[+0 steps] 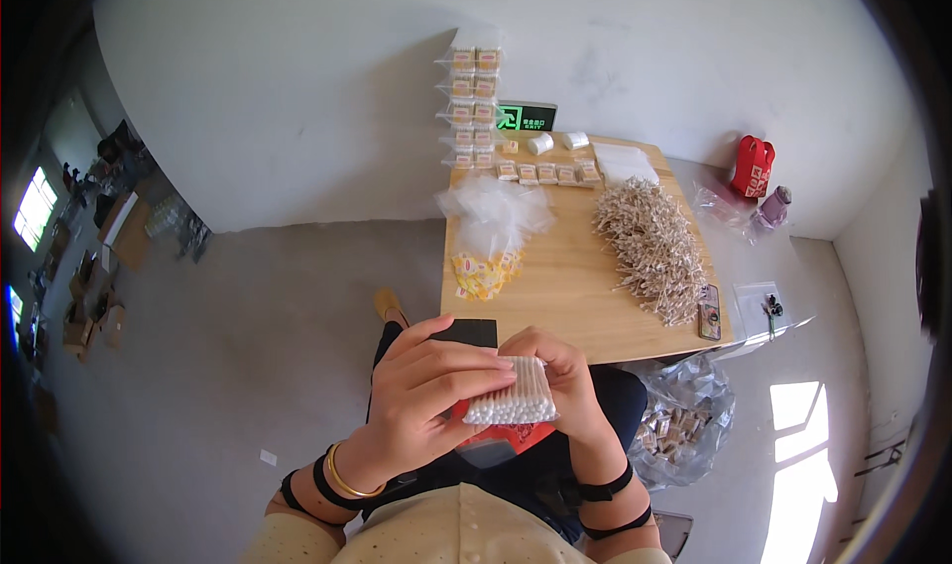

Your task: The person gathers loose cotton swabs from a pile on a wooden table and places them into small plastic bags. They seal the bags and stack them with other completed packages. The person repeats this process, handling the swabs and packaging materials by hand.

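— Hands first: left hand (426,386) curled over the near end of a bundle of cotton swabs (511,394), fingers (466,366) laid across the top, thumb under. Gold bangle (347,480) and black strap on that wrist.

— And the right hand (565,381)?

— Cupped round the far side of the same bundle, fingers closed against it. Both hands holding it, then, white tips facing down toward the lap. Something red (516,435) just beneath the bundle, partly hidden; cannot tell what.

— Bundle's place?

— Held between the two hands, above the lap, just short of the near edge of the wooden desk (565,296). Not touching the desk.

— Beyond the hands?

— Straight ahead, a small pile of yellow packets (484,275), and past that a heap of clear plastic bags (496,212). Ahead and to the right, a big heap of wooden-stick swabs (650,247). Near its closest end, a phone (708,312) at the desk's right edge.

— Farther off?

— Row of small filled packs (545,173) along the far part of the desk, a stack of clear boxes (473,93) standing against the white wall (297,98), two white rolls (540,144) beside them.

— Off the desk?

— Right of the right hand, low down, a clear sack of small packets (679,430) on the floor. Far to the right, a red bag (753,166) by the wall.
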Demonstrator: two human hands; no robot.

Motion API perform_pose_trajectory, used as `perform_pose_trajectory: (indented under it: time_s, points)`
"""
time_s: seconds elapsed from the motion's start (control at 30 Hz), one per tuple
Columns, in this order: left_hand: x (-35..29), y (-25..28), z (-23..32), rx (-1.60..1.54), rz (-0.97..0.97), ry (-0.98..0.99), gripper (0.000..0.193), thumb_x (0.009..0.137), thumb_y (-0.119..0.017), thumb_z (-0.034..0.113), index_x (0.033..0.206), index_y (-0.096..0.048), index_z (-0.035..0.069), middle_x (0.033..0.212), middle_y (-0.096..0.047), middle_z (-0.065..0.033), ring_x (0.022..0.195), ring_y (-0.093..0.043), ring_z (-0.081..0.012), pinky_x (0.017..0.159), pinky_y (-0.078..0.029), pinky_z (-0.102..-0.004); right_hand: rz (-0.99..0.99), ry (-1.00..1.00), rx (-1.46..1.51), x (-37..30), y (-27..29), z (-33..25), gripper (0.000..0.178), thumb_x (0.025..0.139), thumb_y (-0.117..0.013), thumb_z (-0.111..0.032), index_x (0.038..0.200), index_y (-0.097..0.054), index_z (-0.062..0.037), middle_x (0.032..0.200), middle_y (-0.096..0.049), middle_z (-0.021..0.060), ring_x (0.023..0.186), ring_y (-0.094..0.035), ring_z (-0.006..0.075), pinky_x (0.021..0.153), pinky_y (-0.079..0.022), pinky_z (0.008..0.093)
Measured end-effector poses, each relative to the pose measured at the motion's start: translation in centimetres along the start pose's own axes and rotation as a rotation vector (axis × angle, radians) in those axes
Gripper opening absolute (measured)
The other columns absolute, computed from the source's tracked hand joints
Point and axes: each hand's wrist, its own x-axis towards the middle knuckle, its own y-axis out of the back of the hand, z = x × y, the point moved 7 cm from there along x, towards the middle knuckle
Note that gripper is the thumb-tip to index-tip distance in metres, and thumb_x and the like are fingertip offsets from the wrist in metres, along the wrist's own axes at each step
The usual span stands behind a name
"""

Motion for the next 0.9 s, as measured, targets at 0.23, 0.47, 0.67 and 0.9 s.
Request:
perform_pose_trajectory:
  time_s: [0.23, 0.47, 0.67, 0.9]
  points:
    - [-0.3, 0.1, 0.4, 0.059, 0.025, -0.004, 0.023, 0.080, -0.087, 0.019, 0.100, -0.075, 0.013, 0.101, -0.079, -0.0008, 0.095, -0.075, -0.0175, 0.110, -0.044, -0.0477, -0.032, 0.031, 0.013, 0.2, -0.4, -0.5, 0.015, 0.089, -0.070, 0.005, 0.103, -0.070, 0.0005, 0.102, -0.069, 0.0059, 0.099, -0.065, 0.0147, 0.092, -0.050, 0.0302]
    - [-0.9, -0.3, -2.0, -0.062, -0.005, 0.179, 0.024, 0.083, -0.081, 0.012, 0.103, -0.068, 0.006, 0.104, -0.075, -0.0074, 0.096, -0.073, -0.0200, 0.099, -0.050, -0.0385, -0.059, -0.046, 0.110, -0.3, 0.3, 2.0, 0.020, 0.094, -0.063, 0.006, 0.113, -0.066, 0.0009, 0.106, -0.065, 0.0050, 0.104, -0.061, 0.0144, 0.095, -0.049, 0.0302]
    - [-2.9, -1.8, -5.7, -0.351, 0.028, 0.502, 0.034, 0.093, -0.073, 0.011, 0.119, -0.057, -0.003, 0.103, -0.072, -0.0134, 0.093, -0.072, -0.0165, 0.085, -0.056, -0.0297, 0.043, -0.175, 0.193, -0.8, 1.2, 3.6, 0.012, 0.107, -0.051, -0.009, 0.114, -0.058, -0.0023, 0.103, -0.059, 0.0015, 0.100, -0.054, 0.0096, 0.088, -0.046, 0.0268]
    - [-5.0, -4.3, -8.0, -0.696, 0.047, 0.695, 0.032, 0.100, -0.068, 0.015, 0.122, -0.053, -0.002, 0.108, -0.068, -0.0084, 0.103, -0.066, -0.0107, 0.091, -0.054, -0.0293, 0.346, -0.064, -0.020, 0.6, 0.2, 2.7, 0.029, 0.114, -0.045, -0.023, 0.088, -0.047, -0.0096, 0.081, -0.047, -0.0075, 0.075, -0.039, 0.0011, 0.064, -0.033, 0.0209]
